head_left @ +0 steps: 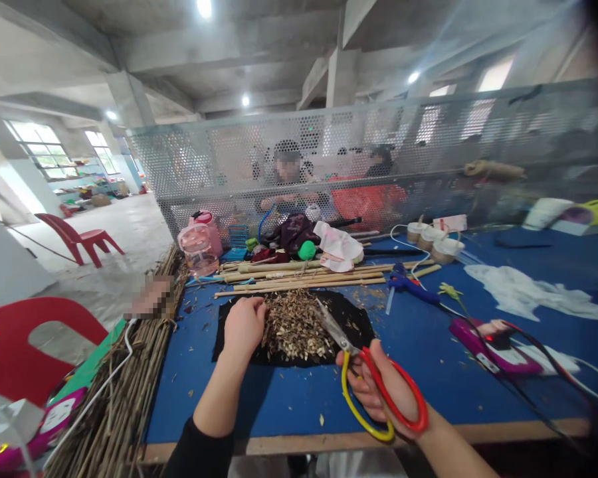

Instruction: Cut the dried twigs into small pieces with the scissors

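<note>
My right hand (379, 392) grips scissors (363, 368) with one red and one yellow loop handle; their blades point up-left toward a heap of chopped dry plant bits (296, 325). The heap lies on a black cloth (346, 315) spread on the blue table (279, 398). My left hand (244, 325) rests curled at the heap's left edge, fingers closed on the pieces; what they pinch is too small to name.
Long bamboo sticks (303, 275) lie behind the cloth. A bundle of thin twigs (124, 392) runs along the table's left side. A blue glue gun (408, 282), a pink device (493, 345), white cloth (528, 292) and small tubs (436, 239) sit right. People sit behind a mesh screen (379, 153). Red chairs (20, 352) stand left.
</note>
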Available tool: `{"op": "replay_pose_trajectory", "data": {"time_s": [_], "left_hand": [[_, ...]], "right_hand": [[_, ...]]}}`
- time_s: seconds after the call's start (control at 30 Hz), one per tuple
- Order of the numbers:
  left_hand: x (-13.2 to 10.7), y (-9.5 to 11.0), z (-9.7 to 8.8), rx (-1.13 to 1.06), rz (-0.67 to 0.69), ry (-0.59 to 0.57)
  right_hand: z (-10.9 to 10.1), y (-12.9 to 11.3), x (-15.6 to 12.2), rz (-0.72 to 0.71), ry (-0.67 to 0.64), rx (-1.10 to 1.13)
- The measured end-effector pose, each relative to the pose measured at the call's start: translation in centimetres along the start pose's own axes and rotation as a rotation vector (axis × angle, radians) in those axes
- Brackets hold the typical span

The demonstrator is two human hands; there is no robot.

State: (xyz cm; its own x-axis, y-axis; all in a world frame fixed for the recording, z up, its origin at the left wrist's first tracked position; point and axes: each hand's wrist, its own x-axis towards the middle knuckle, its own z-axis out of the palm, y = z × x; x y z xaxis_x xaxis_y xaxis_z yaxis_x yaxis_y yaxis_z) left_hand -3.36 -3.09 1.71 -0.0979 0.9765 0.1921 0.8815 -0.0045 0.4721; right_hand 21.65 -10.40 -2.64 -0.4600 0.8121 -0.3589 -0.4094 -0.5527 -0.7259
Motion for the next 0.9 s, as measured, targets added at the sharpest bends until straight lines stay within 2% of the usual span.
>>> {"op": "replay_pose_trajectory", "data": {"time_s": [0.07, 0.17, 0.23, 0.33, 0.47, 0.57, 0.73, 0.8, 0.9], "left_hand": [[0.4, -0.2, -0.3, 0.085, -0.035, -0.109], [0.9, -0.6, 0.5, 0.155, 0.006, -0.269], [1.5, -0.9, 1.3, 0.162, 0.052, -0.298], [2.5, -1.3, 1.8, 0.134, 0.106, -0.276], [3.5, -2.0, 1.3, 0.003, 0.103, -0.258], [3.3, -2.5, 1.2, -0.086, 0.065, -0.215], [2.5, -2.9, 2.1, -0.069, 0.07, -0.205], [2.2, -2.8, 2.2, -0.092, 0.087, -0.149], [1.9, -2.2, 1.7, -0.149, 0.169, 0.008]], "right_hand": [[-0.7, 0.7, -0.3, -0.062, -0.025, 0.091], [-1.2, 1.4, -0.5, -0.134, -0.022, 0.138], [-1.2, 1.5, -0.5, -0.146, -0.015, 0.135], [-1.2, 1.6, -0.3, -0.139, -0.027, 0.13], [-1.2, 1.6, -0.3, -0.132, -0.022, 0.128], [-1.1, 1.5, -0.4, -0.131, -0.006, 0.121], [-0.9, 1.4, -0.4, -0.115, 0.014, 0.101], [-0.9, 1.4, -0.4, -0.107, 0.023, 0.088], [-0.9, 1.3, -0.3, -0.109, 0.038, 0.079]]}}
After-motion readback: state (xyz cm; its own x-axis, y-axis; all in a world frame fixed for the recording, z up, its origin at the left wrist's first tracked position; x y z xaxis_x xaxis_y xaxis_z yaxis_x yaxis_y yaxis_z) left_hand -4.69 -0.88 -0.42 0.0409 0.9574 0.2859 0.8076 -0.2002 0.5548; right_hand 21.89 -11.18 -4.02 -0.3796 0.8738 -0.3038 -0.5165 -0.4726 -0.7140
